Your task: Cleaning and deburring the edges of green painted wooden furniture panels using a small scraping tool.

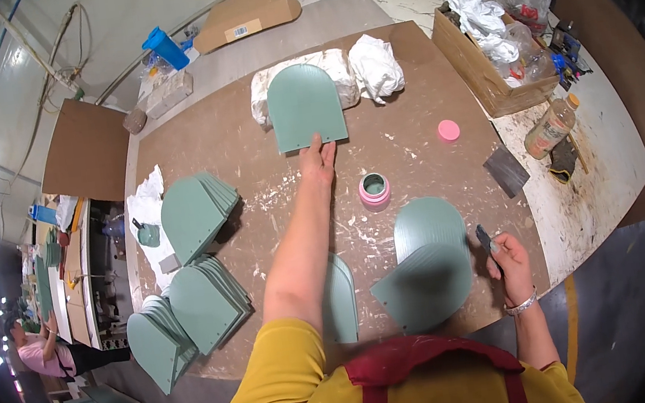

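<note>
My left hand (319, 161) reaches to the middle of the table and grips the straight near edge of a green arched panel (304, 105). The panel's round end rests against a white wrapped bundle (258, 101). In my right hand (512, 263), at the table's near right, is a small dark tool (483, 239); its exact kind is hard to make out. Between the hands stands an open pink jar (375, 200) with dark green stuff inside. Nearer me, an arched panel (428, 223) lies partly under another tilted panel (422, 290). One more panel (339, 300) shows beside my left arm.
Stacks of green panels (205, 304) fan out at the left, near a small green-smeared container (148, 235) on white paper. A pink lid (449, 130), a dark square sheet (506, 172), a bottle (553, 127) and a box of wrappings (475, 70) lie right. Another person (47, 352) stands far left.
</note>
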{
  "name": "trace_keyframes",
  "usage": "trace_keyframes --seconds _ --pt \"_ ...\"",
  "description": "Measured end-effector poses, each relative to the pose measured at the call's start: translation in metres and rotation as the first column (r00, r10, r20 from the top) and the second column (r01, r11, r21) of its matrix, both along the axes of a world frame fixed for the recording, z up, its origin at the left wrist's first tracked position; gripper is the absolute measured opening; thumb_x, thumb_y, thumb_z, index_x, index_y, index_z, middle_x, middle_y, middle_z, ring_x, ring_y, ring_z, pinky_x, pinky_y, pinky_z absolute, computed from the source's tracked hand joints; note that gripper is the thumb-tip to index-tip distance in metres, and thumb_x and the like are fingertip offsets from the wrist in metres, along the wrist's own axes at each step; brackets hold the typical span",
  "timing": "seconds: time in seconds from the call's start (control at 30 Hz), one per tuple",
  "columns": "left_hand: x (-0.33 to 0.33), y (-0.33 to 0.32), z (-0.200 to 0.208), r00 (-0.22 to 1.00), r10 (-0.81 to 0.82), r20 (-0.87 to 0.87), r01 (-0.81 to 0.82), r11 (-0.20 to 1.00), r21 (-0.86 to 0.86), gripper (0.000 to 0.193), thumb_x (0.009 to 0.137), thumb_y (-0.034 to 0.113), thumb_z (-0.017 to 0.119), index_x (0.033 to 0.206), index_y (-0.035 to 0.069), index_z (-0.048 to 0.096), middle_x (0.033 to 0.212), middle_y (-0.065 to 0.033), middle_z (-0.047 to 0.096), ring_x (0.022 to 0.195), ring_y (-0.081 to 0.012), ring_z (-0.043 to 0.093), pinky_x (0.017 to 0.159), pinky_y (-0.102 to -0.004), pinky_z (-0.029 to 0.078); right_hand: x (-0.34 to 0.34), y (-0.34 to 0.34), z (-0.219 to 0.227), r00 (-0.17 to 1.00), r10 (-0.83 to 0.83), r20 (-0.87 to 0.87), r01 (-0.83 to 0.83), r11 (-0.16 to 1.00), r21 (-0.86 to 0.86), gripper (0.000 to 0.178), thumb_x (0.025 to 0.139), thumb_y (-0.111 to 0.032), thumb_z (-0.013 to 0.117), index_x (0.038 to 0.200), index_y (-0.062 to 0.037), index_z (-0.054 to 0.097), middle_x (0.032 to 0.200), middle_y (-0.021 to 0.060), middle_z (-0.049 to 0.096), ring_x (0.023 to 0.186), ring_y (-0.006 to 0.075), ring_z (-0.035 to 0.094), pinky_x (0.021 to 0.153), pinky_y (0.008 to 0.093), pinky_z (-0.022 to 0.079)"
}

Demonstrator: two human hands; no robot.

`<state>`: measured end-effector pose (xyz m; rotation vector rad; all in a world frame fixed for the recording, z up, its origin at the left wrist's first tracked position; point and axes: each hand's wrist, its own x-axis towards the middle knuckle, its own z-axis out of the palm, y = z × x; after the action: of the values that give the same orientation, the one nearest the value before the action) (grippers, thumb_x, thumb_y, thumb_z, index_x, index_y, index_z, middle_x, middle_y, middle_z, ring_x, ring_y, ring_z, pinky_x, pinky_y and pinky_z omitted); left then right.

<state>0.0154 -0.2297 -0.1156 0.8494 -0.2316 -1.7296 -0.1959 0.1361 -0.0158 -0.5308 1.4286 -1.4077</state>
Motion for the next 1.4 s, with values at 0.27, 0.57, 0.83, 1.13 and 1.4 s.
trace_keyframes --seconds 0.27,0.57,0.83,1.13,1.4 --pt "-0.004 -0.006 0.010 0.795 -0.409 0.449 0.347 0.912 0.217 0.046 0.100 0.036 0.034 0.118 -0.005 0.046 0.105 -0.0202 0.064 0.088 -0.0297 0.066 0.068 -0.0303 0.057 -0.002 -0.012 -0.002 1.000 -0.025 -0.011 0.025 1.000 -0.012 0.008 0.093 -0.012 0.052 0.089 -0.0058 0.050 0.062 -0.0026 0.046 0.051 0.0054 0.042 0.046 0.0192 0.032" --pt "0.028 0.023 0.023 0.759 -0.331 0.560 0.374 0.926 0.040 0.030 0.098 0.025 0.042 0.109 -0.001 0.053 0.099 -0.0160 0.065 0.079 -0.0231 0.066 0.069 -0.0307 0.055 0.009 -0.009 -0.001 1.000 0.018 -0.013 -0.018 1.000 -0.014 0.007 0.093 -0.012 0.053 0.093 -0.0060 0.050 0.062 -0.0014 0.045 0.050 0.0064 0.042 0.045 0.0190 0.031" --pt "0.168 0.212 0.098 0.414 -0.025 0.910 0.307 0.945 -0.114 0.032 0.095 0.018 0.050 0.118 -0.004 0.054 0.103 -0.0094 0.063 0.088 -0.0136 0.059 0.078 -0.0238 0.046 0.058 -0.011 0.005 0.940 0.295 0.171 -0.301 0.953 0.011 0.010 0.094 -0.011 0.049 0.095 -0.0023 0.053 0.088 0.0101 0.064 0.076 0.0127 0.056 0.072 0.0255 0.045" --pt "0.195 0.297 0.065 -0.280 0.056 0.958 0.438 0.896 0.075 0.080 0.070 0.026 0.078 0.131 -0.006 0.038 0.121 -0.0289 0.052 0.112 -0.0393 0.052 0.093 -0.0395 0.042 0.123 -0.028 0.014 0.837 0.498 0.227 -0.499 0.865 -0.056 0.011 0.095 -0.012 0.047 0.097 -0.0029 0.054 0.102 0.0086 0.063 0.088 0.0125 0.059 0.078 0.0264 0.047" --pt "0.213 0.276 0.075 0.060 -0.107 0.993 0.423 0.903 0.072 0.040 0.076 0.015 0.073 0.105 -0.005 0.055 0.091 -0.0165 0.064 0.084 -0.0229 0.061 0.077 -0.0300 0.047 0.064 0.000 0.011 0.960 0.254 0.117 -0.249 0.967 -0.057 0.011 0.095 -0.013 0.047 0.095 -0.0035 0.053 0.096 0.0098 0.064 0.082 0.0126 0.061 0.073 0.0244 0.049"
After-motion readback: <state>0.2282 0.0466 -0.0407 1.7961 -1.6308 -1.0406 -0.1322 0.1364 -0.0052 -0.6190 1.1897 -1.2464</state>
